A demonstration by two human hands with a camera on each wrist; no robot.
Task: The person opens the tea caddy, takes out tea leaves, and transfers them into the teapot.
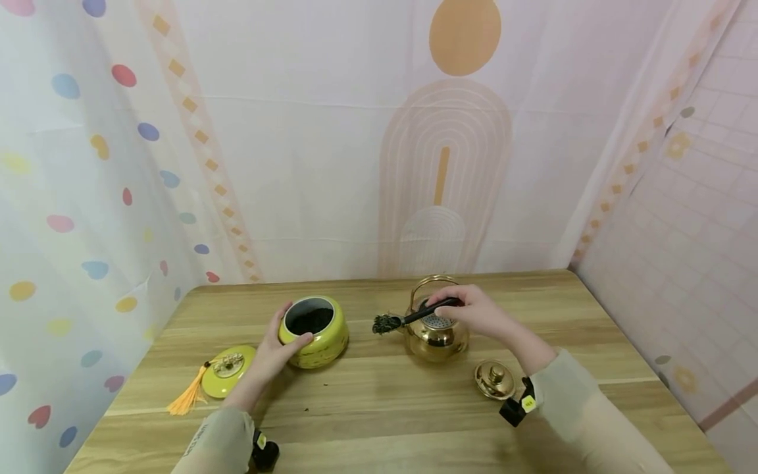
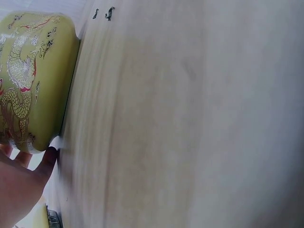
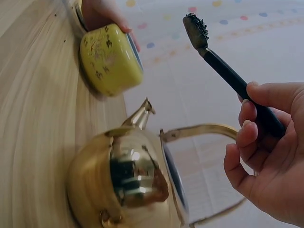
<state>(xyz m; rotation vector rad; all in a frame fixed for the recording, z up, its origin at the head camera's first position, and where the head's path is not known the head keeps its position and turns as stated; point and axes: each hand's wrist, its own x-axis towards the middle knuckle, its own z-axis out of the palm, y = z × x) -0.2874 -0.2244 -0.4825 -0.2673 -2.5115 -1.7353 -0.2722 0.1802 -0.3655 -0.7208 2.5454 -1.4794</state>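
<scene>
A glossy yellow jar (image 1: 324, 347) with a dragon pattern has dark tea leaves (image 1: 310, 321) inside. My left hand (image 1: 274, 352) grips it from the left side, thumb near the front rim; the left wrist view shows fingers around its lower edge. In my right hand (image 1: 474, 308) is a black-handled tea scoop (image 3: 228, 73), held with thumb and curled fingers. Dark tea leaves (image 1: 386, 323) are heaped on the scoop's head. The scoop passes above the open golden teapot (image 1: 437, 345), its loaded end pointing left, beyond the spout and toward the jar. A perforated strainer (image 1: 437, 321) shows in the teapot's mouth.
On the left lies the yellow jar lid (image 1: 214, 383) with an orange tassel (image 1: 187, 396). The golden teapot lid (image 1: 495, 379) rests near my right wrist. A few leaf bits (image 2: 109, 13) lie on the wooden table (image 1: 379, 428). Behind hangs a patterned curtain (image 1: 320, 178).
</scene>
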